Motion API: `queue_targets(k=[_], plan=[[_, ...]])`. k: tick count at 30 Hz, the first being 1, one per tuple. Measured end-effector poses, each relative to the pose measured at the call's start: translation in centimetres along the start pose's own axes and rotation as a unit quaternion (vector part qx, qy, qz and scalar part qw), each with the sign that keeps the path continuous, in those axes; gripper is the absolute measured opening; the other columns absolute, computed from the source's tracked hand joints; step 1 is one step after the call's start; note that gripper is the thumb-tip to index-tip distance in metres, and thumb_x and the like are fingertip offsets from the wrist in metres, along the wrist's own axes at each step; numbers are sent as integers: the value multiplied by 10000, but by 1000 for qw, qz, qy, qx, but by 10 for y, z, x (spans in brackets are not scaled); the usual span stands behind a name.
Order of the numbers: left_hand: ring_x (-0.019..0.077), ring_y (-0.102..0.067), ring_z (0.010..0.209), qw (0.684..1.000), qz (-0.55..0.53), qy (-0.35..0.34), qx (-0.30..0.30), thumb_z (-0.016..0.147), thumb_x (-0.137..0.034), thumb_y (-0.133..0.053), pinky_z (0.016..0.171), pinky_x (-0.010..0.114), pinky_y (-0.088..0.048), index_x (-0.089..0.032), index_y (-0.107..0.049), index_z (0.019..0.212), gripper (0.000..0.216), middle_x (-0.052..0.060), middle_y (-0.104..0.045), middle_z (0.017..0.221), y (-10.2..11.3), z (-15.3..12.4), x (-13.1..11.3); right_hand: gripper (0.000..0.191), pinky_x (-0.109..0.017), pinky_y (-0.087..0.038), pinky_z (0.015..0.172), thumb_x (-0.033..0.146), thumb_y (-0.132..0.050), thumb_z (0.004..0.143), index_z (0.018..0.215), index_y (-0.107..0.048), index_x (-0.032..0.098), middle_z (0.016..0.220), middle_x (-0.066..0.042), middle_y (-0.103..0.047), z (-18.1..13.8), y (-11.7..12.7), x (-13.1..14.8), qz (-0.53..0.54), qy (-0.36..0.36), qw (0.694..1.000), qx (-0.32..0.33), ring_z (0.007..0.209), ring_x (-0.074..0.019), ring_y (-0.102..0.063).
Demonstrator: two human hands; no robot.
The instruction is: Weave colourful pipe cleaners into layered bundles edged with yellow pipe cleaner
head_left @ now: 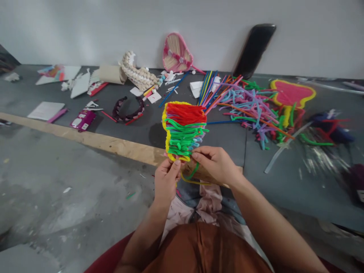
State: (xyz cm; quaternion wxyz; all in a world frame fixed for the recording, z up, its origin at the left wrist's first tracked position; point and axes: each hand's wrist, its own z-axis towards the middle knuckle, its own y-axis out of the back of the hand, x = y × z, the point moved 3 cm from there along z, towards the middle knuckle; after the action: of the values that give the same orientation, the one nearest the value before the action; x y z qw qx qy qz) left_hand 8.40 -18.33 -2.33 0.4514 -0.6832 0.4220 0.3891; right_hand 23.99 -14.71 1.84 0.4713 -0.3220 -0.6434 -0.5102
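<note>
Above the table's front edge I hold a pipe cleaner craft piece [186, 131], with red rows on top, green rows below and a fuzzy yellow border. My left hand [167, 178] is closed on its bottom yellow edge, thumb on top. At the lower right corner, my right hand [214, 163] pinches a green pipe cleaner [194, 171], whose end hangs under the fingers. A yellow strand [196, 182] loops below the piece between the hands. My fingers hide part of the lower edge.
Loose pipe cleaners [247, 102] lie heaped behind to the right, near a pink-and-yellow shape [292, 93]. A phone [254, 51] leans on the wall beside a pink fan-like craft [176, 53]. Left are a dark headband [127, 110] and a purple packet [83, 120].
</note>
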Motion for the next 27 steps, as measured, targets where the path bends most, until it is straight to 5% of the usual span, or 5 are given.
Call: queue_targets(k=[7, 10, 14, 20, 27], plan=[[17, -359, 413, 998, -44, 54, 13, 660, -387, -793, 370, 141, -228, -140, -649, 768, 305, -6, -613, 634, -6, 2, -4, 189, -236, -448, 672, 241, -518, 876, 880, -700, 188, 791, -3, -689, -3, 8, -3, -35, 33, 997, -55, 733, -142, -615], [19, -394, 420, 994, -58, 89, 32, 625, -388, -813, 355, 130, -234, -137, -626, 765, 343, 5, -627, 668, -5, 9, -9, 260, -253, -472, 683, 303, -515, 898, 1105, -641, 208, 963, -43, -693, -12, 47, -13, -95, 46, 978, -179, 791, -156, -633], [7, -353, 391, 994, -43, 91, 42, 580, -359, -847, 322, 118, -234, -135, -635, 736, 346, -19, -587, 613, 1, 22, -27, 180, -311, -476, 682, 270, -525, 847, 921, -668, 188, 883, -84, -692, -32, 122, -44, -299, -6, 891, -341, 748, -204, -627], [39, -418, 444, 993, -85, 51, 57, 658, -232, -807, 314, 122, -316, -207, -680, 740, 153, -9, -638, 691, -14, 53, -45, 239, -358, -485, 758, 198, -463, 821, 949, -665, 187, 919, -111, -702, -71, 216, -75, -401, -90, 811, -416, 851, -246, -638], [57, -461, 453, 990, -108, 73, 51, 763, -146, -692, 331, 139, -380, -205, -688, 758, 60, -9, -650, 683, -36, 72, -39, 251, -363, -474, 735, 200, -457, 829, 977, -659, 197, 933, -108, -705, -88, 253, -77, -404, -127, 789, -446, 847, -251, -629]])
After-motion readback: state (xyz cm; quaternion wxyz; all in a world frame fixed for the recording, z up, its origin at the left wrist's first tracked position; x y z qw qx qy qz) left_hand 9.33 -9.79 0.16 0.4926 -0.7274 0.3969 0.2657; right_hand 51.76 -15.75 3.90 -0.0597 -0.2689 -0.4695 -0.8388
